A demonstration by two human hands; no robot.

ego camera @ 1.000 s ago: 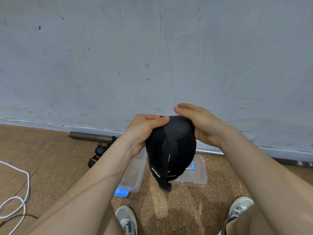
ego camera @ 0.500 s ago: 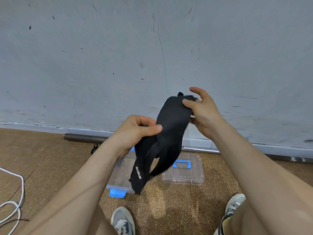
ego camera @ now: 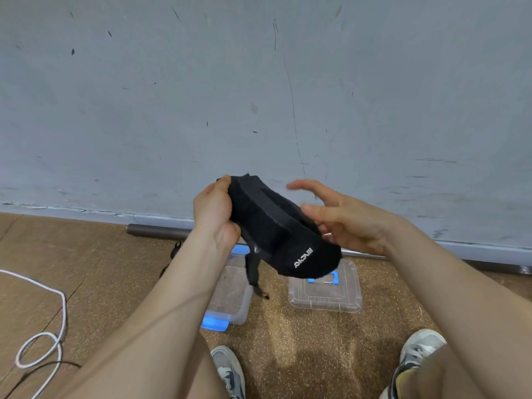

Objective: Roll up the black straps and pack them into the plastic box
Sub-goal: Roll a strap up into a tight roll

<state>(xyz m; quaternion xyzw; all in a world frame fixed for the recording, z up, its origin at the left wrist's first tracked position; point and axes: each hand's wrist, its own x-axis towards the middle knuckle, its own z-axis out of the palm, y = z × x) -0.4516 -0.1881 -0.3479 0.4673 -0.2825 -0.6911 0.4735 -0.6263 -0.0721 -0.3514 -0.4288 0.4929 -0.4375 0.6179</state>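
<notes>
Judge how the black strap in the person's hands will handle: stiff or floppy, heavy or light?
Probably floppy: the black strap sags in an arc from the left hand, and its thin tail dangles. Likely light: that one grip seems to carry it while the right hand is open. It may unroll if released.
</notes>
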